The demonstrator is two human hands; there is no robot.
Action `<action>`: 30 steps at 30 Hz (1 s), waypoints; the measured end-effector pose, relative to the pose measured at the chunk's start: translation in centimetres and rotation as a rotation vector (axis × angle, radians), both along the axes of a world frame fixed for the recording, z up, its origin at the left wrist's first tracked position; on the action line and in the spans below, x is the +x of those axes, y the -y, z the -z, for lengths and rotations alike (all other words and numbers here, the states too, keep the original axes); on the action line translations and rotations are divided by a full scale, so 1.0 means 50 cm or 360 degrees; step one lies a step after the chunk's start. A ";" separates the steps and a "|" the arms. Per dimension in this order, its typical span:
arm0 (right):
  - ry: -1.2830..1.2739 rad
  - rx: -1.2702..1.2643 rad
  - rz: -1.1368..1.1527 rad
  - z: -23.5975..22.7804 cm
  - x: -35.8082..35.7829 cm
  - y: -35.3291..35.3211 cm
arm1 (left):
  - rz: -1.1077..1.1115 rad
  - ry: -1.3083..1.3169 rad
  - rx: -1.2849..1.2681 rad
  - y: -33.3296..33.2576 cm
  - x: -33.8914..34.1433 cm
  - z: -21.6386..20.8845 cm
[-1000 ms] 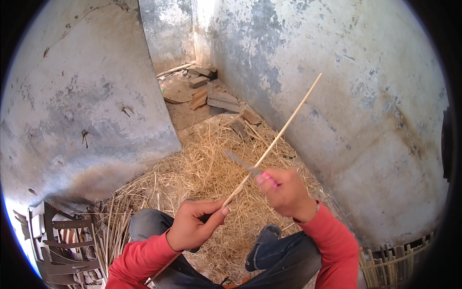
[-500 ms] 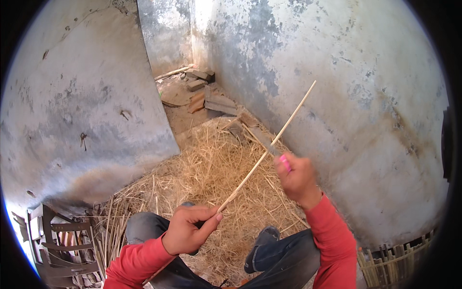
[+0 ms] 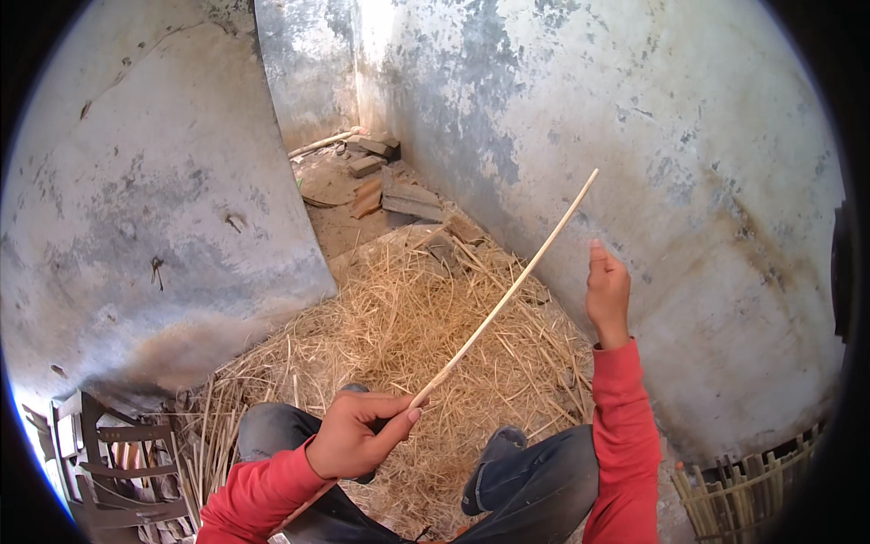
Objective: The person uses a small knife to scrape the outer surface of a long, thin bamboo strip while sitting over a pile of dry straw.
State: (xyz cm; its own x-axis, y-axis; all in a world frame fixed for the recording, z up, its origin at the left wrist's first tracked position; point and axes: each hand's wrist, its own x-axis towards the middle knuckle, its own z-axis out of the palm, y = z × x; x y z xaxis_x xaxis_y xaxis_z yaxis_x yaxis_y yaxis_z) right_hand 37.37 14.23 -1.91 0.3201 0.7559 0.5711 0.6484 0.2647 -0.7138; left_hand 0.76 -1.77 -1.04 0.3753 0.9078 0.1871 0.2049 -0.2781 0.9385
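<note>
A long pale strip, bamboo-like, slants up and away from my left hand. That hand is closed round it, pinching it between thumb and fingers, and its lower end runs back along my left forearm. To the right of the strip's upper part, my right hand is raised and closed, apart from the strip. The pink-handled knife seen in this fist half a second ago is hidden from view now; the fingers are still curled as if round its handle.
Straw-like shavings cover the floor before my bent legs. Thin strips and a dark chair are at left. Bricks lie by the far wall. A slatted bamboo piece stands at lower right, beside the peeling right wall.
My right hand has moved right and up, away from the strip, and the knife's pink handle and blade no longer show. My left hand keeps its grip; the strip's far end has dipped slightly.
</note>
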 end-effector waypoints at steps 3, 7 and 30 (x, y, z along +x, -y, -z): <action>-0.0323 -0.0054 -0.0165 0.005 0.015 0.002 | -0.0014 0.0113 -0.0296 0.001 -0.001 0.003; -0.0608 -0.0114 -0.0306 -0.014 -0.044 0.041 | -0.0025 0.0180 -0.0348 0.001 0.000 0.007; -0.1218 -0.0416 -0.0941 -0.022 -0.121 0.063 | 0.0216 -0.0071 -0.0150 -0.009 0.004 0.003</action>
State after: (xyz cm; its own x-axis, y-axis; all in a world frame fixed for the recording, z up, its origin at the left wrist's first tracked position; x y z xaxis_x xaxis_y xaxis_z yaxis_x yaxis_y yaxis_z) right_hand 31.30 11.07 -0.83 0.0641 0.9847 0.1619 -0.1950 0.1715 -0.9657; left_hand 0.97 -1.30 -1.17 0.5015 0.8610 0.0840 0.2134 -0.2173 0.9525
